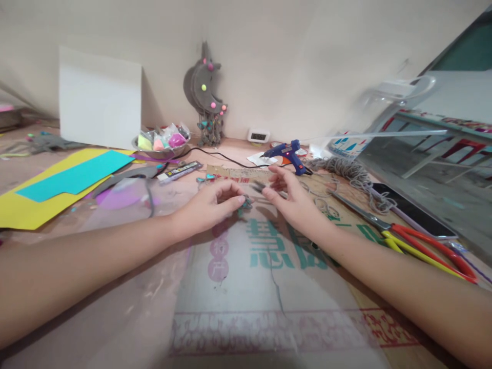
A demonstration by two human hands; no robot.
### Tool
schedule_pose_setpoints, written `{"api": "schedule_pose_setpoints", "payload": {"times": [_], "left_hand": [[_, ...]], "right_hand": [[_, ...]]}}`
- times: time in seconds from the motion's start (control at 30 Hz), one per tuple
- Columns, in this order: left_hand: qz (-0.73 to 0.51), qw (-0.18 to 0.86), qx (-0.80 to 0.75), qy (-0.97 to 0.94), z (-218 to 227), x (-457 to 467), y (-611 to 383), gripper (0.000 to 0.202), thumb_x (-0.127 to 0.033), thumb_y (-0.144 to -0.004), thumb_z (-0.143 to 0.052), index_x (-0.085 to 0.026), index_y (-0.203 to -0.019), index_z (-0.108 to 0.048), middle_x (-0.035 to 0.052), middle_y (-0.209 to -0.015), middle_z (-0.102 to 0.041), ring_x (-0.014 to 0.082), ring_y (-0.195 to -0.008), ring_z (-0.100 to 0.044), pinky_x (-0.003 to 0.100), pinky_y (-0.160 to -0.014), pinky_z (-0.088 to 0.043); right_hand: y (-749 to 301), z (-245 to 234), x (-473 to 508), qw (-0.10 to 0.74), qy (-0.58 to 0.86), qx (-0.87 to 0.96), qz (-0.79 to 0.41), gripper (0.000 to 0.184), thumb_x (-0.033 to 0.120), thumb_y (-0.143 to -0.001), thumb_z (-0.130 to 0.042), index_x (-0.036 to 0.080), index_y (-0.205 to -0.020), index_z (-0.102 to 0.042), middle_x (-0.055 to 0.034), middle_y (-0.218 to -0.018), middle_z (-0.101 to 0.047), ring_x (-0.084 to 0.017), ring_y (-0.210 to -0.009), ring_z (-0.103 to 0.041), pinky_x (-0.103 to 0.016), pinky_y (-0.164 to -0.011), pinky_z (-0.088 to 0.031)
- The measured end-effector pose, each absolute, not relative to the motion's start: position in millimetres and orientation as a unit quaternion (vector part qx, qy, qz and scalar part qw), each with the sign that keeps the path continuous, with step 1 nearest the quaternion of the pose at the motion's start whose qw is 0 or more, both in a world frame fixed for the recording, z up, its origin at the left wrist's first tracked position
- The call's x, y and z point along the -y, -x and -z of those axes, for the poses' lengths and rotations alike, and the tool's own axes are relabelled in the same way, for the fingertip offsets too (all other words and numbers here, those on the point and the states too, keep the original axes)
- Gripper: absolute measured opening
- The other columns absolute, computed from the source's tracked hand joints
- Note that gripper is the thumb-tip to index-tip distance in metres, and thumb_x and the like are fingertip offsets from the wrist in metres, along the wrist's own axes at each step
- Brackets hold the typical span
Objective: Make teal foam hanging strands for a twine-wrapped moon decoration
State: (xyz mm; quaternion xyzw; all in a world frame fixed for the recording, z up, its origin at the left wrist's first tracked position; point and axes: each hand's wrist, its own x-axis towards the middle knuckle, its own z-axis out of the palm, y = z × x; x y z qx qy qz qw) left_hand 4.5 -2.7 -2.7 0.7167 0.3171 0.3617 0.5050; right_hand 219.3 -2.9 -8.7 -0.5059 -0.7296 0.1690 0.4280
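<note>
My left hand (215,205) pinches a small teal and grey piece (246,204) between thumb and fingertips, above the printed cardboard sheet (230,287). Its exact shape is too blurred to make out. Just to the right, my right hand (294,197) has thumb and index finger drawn together around something thin and dark, smeared by motion. A gap separates the two hands. Below them a grey strand (274,282) trails down over the cardboard. Small teal heart-like bits (205,178) lie beyond my left hand.
A blue glue gun (287,152) stands behind my right hand. Grey yarn (346,171), red-and-yellow scissors (426,246) and a phone (415,210) lie at right. Teal sheet (77,177), clay bowl (161,146) and white board (100,97) are left. A grey moon ornament (205,87) leans on the wall.
</note>
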Motion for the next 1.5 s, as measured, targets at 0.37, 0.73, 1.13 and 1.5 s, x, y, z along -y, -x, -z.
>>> {"api": "schedule_pose_setpoints", "payload": {"times": [0.37, 0.73, 1.13, 1.5], "left_hand": [[-0.382, 0.427, -0.315, -0.757, 2.5, -1.7, -4.2, 0.016, -0.03, -0.084, -0.058, -0.015, -0.089, -0.062, 0.0055, -0.092, -0.063, 0.0161, -0.085, -0.06, 0.029, -0.078, -0.049], [-0.336, 0.407, -0.363, -0.768, -3.2, 5.4, -5.8, 0.015, -0.028, -0.083, -0.057, -0.016, -0.088, -0.065, 0.002, -0.082, -0.069, 0.0132, -0.072, -0.063, 0.024, -0.067, -0.05], [-0.299, 0.423, -0.347, -0.782, 0.4, 1.3, -4.7, 0.022, -0.032, -0.085, -0.056, -0.017, -0.095, -0.07, 0.0046, -0.087, -0.072, 0.016, -0.076, -0.064, 0.026, -0.067, -0.049], [-0.286, 0.385, -0.342, -0.808, -5.0, 5.4, -7.5, 0.012, -0.021, -0.082, -0.054, -0.015, -0.078, -0.063, -0.0005, -0.072, -0.064, 0.0103, -0.063, -0.055, 0.021, -0.059, -0.042]], "right_hand": [[-211.4, 2.6, 13.9, 0.266, 0.376, 0.869, -0.181, 0.043, 0.033, -0.082, -0.063, 0.021, -0.123, -0.057, -0.0112, -0.131, -0.057, -0.026, -0.126, -0.047, -0.049, -0.107, -0.035], [-211.2, -1.8, 15.7, 0.364, 0.46, 0.792, -0.17, 0.014, 0.023, -0.082, -0.058, 0.021, -0.087, -0.071, -0.0036, -0.087, -0.072, -0.018, -0.084, -0.065, -0.033, -0.078, -0.051], [-210.1, -11.2, 25.3, 0.473, 0.443, 0.69, -0.322, 0.019, 0.026, -0.085, -0.054, 0.022, -0.098, -0.068, -0.0029, -0.097, -0.072, -0.018, -0.091, -0.067, -0.036, -0.084, -0.053], [-209.1, -5.9, 19.2, 0.48, 0.466, 0.662, -0.339, 0.015, 0.027, -0.081, -0.062, 0.02, -0.094, -0.067, -0.0035, -0.093, -0.073, -0.018, -0.085, -0.069, -0.035, -0.083, -0.054]]}}
